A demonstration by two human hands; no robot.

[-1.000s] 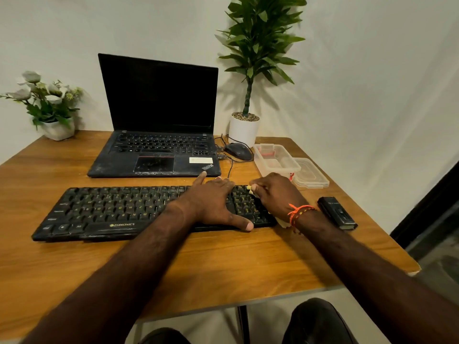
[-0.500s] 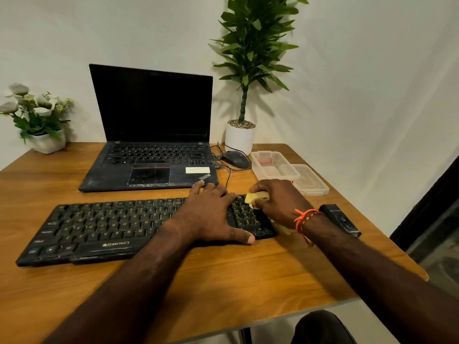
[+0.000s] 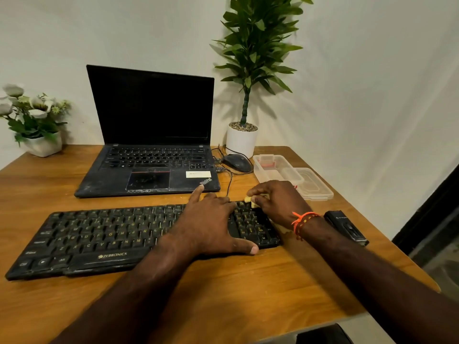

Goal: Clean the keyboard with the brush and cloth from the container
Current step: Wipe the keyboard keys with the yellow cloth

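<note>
Dusty black keyboard [image 3: 119,234] sits near the table's [image 3: 223,299] front edge, left hand [image 3: 211,224] flat on it, right hand [image 3: 278,202] pinching a yellow cloth [image 3: 250,202].

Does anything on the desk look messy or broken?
Nothing looks broken. The laptop is messy: pale dust and smudges cover its palm rest and touchpad. The black keyboard looks grimy too, and it sits a bit crooked on the table.

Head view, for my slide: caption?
Left hand steadies black keyboard; right hand rubs yellow cloth over its keys.
</note>
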